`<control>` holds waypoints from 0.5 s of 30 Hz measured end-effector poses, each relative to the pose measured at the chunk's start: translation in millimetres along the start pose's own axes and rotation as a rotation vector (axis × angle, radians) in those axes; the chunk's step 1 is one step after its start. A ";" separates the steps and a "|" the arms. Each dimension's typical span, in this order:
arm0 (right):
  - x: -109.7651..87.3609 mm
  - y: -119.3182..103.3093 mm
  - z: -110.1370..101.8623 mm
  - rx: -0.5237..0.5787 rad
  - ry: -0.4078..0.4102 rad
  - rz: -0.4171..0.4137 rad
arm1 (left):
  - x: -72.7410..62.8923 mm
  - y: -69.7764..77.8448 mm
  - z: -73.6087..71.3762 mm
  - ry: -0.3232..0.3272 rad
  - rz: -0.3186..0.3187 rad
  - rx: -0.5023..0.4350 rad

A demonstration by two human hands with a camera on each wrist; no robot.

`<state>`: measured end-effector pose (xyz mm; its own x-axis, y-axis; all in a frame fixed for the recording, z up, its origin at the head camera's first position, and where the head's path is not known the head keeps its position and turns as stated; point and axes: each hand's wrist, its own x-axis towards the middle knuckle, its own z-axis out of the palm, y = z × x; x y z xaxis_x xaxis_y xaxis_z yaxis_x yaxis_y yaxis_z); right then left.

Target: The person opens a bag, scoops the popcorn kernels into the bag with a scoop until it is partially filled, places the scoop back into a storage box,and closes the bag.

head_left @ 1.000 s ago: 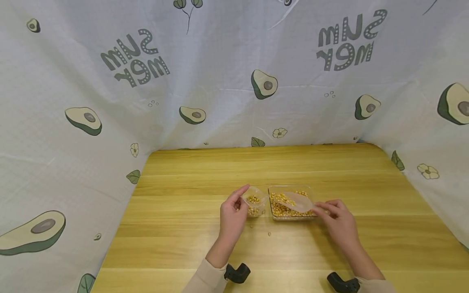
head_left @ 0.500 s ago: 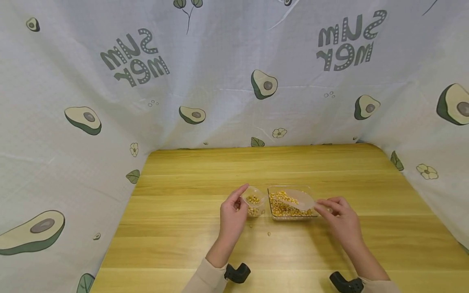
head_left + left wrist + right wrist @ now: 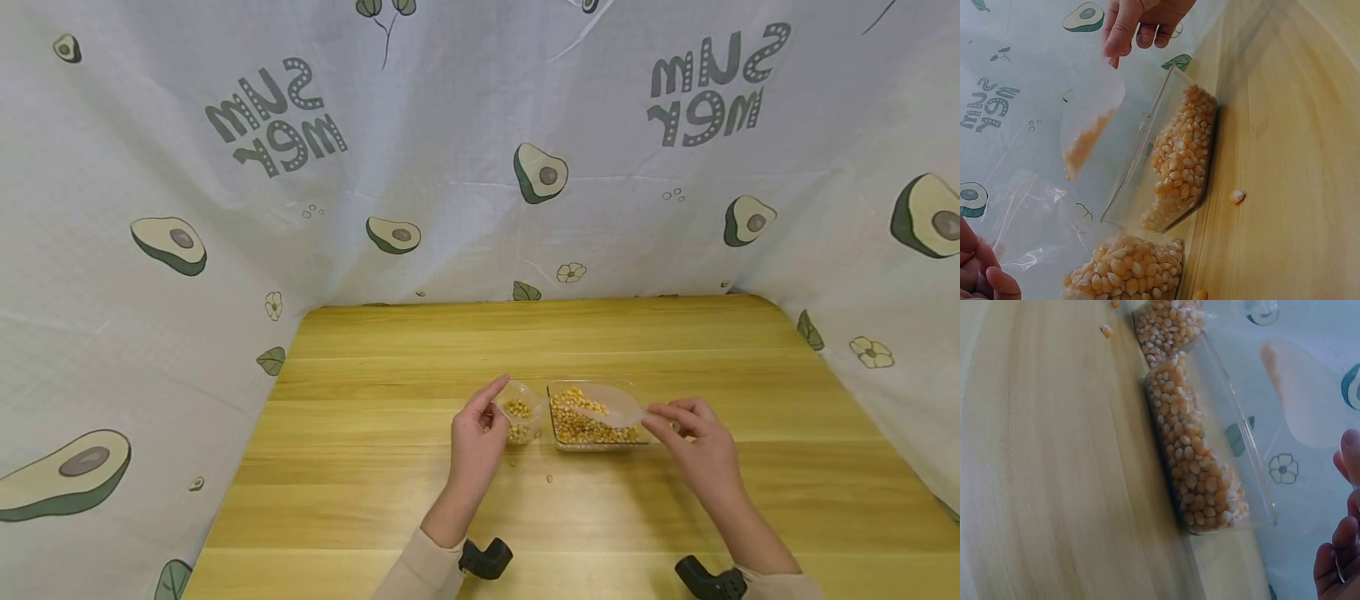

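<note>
My left hand [image 3: 478, 433] grips the open mouth of a clear plastic bag [image 3: 1035, 215], whose bottom is filled with dried corn kernels [image 3: 1127, 269]. To its right stands a clear rectangular glass container [image 3: 1132, 172], partly filled with more kernels [image 3: 1188, 456]. Above that container, my right hand [image 3: 697, 442] pinches the handle end of a translucent white scoop [image 3: 622, 404] between thumb and fingers. Kernels lie in the scoop's front part and show through its wall in the left wrist view. The scoop's tip points left, toward the bag.
A loose kernel [image 3: 550, 479] lies on the wooden table [image 3: 360, 483] in front of the container, and another [image 3: 1200, 294] lies beside the bag. Behind the table hangs a pale curtain [image 3: 465, 108] printed with avocados, with more cloth at both sides.
My right hand has shifted slightly, and the scoop has moved a little away from me over the container, still with kernels in it. My left hand and the bag have stayed put.
</note>
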<state>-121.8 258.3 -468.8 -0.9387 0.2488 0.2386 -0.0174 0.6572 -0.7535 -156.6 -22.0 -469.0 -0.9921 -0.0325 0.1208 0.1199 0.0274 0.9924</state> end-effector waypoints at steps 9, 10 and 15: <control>4.0 -12.3 0.0 0.018 -0.010 -0.032 | -0.6 1.2 -0.7 -0.015 -0.014 0.002; 4.6 -14.3 0.1 0.026 -0.007 -0.036 | -0.8 1.3 -0.7 -0.016 -0.016 0.001; 6.3 -23.7 0.4 0.058 -0.003 -0.078 | -1.3 1.6 -1.0 -0.017 -0.013 -0.009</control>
<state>-127.4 244.0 -449.7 -0.9347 0.1965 0.2960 -0.1101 0.6319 -0.7672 -155.2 -23.0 -467.5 -0.9941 -0.0155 0.1071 0.1068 0.0179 0.9941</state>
